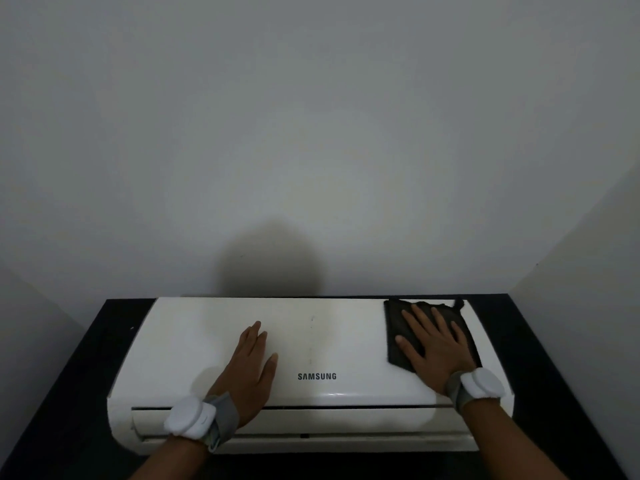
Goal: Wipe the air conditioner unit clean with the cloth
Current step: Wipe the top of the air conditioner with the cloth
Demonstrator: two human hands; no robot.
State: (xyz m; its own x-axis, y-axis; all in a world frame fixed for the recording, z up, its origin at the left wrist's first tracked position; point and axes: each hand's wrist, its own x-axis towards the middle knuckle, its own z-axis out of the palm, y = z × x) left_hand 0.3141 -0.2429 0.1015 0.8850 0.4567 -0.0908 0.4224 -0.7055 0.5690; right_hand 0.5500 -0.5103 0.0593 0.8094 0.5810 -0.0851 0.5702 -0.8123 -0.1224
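A white Samsung air conditioner unit (194, 341) lies flat on a black surface, its front panel facing up. A dark cloth (396, 318) is spread on the panel's far right part. My right hand (433, 344) lies flat on the cloth with fingers spread, pressing it against the panel. My left hand (251, 362) rests flat on the panel left of the Samsung logo, fingers together, holding nothing. Both wrists carry a white sensor on a grey band.
The black surface (86, 368) extends past the unit on both sides. A plain pale wall (311, 133) rises right behind the unit, with side walls closing in at left and right. Faint dirt marks (311, 334) run down the panel's middle.
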